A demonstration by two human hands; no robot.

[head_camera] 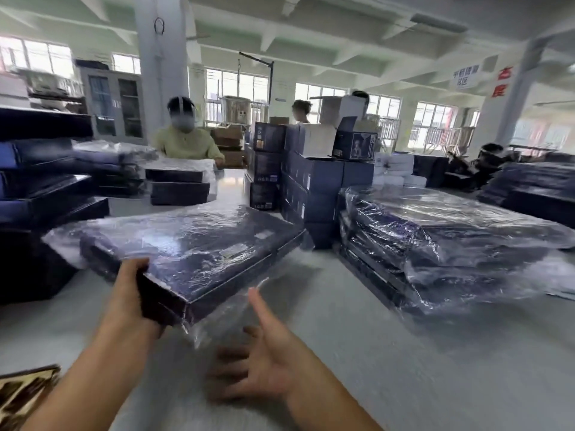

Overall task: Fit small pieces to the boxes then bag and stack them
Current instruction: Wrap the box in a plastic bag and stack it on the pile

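A flat dark blue box in a clear plastic bag (199, 247) is held above the white table (404, 368), tilted, with its near corner toward me. My left hand (133, 293) grips that near left corner, thumb on top. Just below and right of the corner, my right hand (264, 359) hovers with fingers spread, holding nothing; loose bag plastic hangs between the two hands. A stack of bagged blue boxes (441, 241) lies on the table to the right.
Piles of unbagged dark boxes (43, 194) stand at the left. Stacked blue cartons (311, 181) rise behind the middle. A person in a light green top (186, 141) works at the far end. A brown patterned item (25, 393) lies at the bottom left.
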